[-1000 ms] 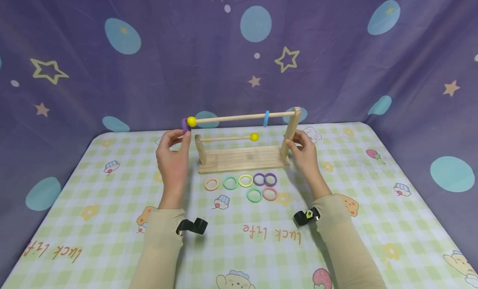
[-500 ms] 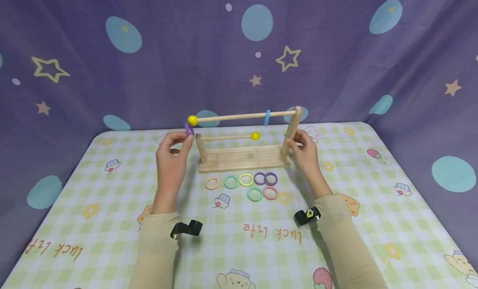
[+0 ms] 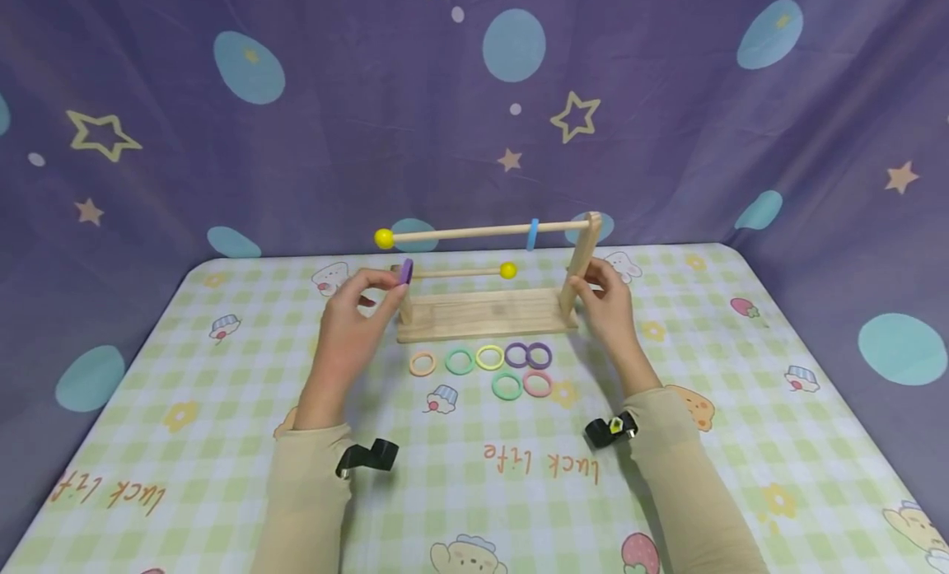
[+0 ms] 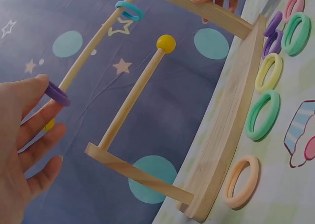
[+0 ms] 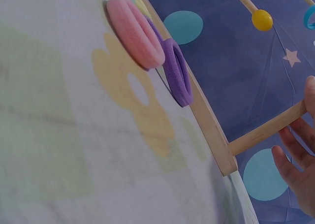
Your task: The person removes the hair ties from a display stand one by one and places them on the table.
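Between thumb and fingertips, my left hand [image 3: 354, 323] pinches a purple hair tie [image 3: 406, 271]. In the head view the tie is below the yellow ball [image 3: 383, 239] of the upper rod and overlaps the top of the short post. In the left wrist view it overlaps the upper rod [image 4: 93, 42]; it does not look threaded on it. A blue hair tie [image 3: 532, 234] hangs on that rod near the tall post [image 3: 582, 265]. My right hand [image 3: 608, 304] grips the tall post of the wooden stand [image 3: 485, 315], thumb in front.
On the cloth before the stand lie several hair ties: orange [image 3: 423, 364], green [image 3: 460, 361], yellow [image 3: 489, 357], purple [image 3: 539, 356] and pink [image 3: 537, 383]. The lower rod ends in another yellow ball [image 3: 507, 270]. A patterned curtain [image 3: 334, 146] hangs behind the table.
My left hand has carried the purple hair tie from beside the upper rod's yellow ball downward and to the right, to the short post. The right hand keeps its grip on the tall post.
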`<act>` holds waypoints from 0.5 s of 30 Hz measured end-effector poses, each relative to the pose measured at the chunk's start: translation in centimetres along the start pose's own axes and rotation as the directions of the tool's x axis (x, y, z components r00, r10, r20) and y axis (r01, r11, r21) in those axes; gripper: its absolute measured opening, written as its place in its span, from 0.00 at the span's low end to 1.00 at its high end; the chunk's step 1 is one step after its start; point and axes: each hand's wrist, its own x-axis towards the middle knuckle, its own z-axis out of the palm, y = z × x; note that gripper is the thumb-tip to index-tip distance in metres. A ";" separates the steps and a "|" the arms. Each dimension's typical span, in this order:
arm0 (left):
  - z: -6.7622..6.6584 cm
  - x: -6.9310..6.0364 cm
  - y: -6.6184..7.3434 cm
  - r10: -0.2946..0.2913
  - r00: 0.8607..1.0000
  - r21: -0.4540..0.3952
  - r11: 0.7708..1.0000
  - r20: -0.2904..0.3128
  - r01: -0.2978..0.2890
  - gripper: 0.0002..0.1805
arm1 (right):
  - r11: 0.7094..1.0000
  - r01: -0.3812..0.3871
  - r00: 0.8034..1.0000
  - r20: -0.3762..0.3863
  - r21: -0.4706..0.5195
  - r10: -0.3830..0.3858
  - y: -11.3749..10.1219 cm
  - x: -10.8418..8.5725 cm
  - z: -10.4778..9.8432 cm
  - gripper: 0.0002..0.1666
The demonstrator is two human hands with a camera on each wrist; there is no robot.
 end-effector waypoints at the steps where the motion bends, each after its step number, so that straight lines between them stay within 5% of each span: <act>1: 0.0 0.0 0.0 0.001 1.000 0.003 1.000 0.010 -0.001 0.09 | 1.000 -0.003 1.000 -0.001 0.002 0.003 0.0 0.0 0.0 0.26; 9: 0.1 -0.1 0.2 -0.018 0.991 0.025 1.000 0.129 0.015 0.09 | 1.000 -0.018 1.000 0.010 0.026 0.017 -0.1 0.1 0.0 0.27; 15: 0.5 -0.2 0.1 -0.048 0.962 0.064 0.997 0.268 0.032 0.09 | 1.000 -0.008 1.000 0.001 -0.004 0.008 0.0 0.0 -0.1 0.26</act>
